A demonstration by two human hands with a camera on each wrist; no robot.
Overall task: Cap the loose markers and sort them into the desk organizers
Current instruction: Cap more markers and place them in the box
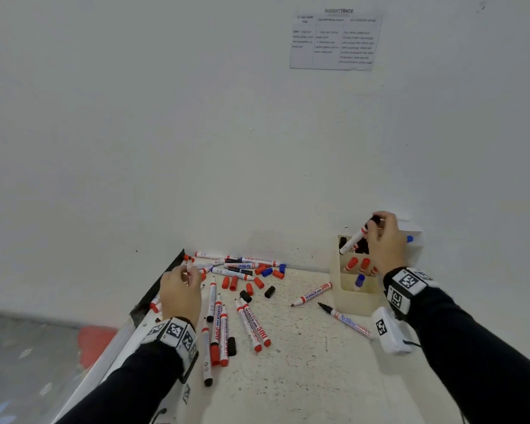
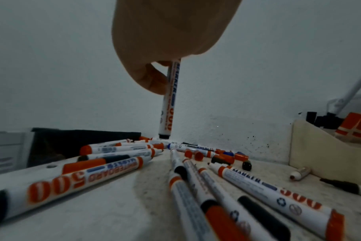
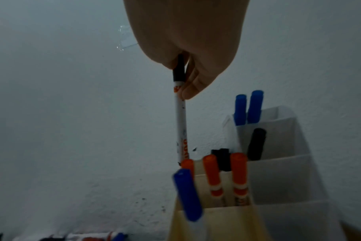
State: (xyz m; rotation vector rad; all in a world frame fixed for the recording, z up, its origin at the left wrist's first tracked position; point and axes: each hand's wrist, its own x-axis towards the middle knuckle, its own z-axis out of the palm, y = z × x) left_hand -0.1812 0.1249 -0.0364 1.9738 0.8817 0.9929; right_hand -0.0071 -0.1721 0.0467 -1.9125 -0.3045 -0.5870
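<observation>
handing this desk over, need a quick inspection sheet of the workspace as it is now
surface: speckled white desk, ink-flecked.
job's things: loose markers and caps scattered; beige organizer holds red, blue and black capped markers; white organizer beside it.
clutter: nothing seen.
grips: left hand holds an upright marker; right hand holds a black-capped marker over the beige organizer.
cables: thin black cord by right wrist.
surroundings: white wall, printed sheet.

left hand (image 1: 181, 293): raised, grip pinched | right hand (image 1: 385, 240): raised, grip pinched
</observation>
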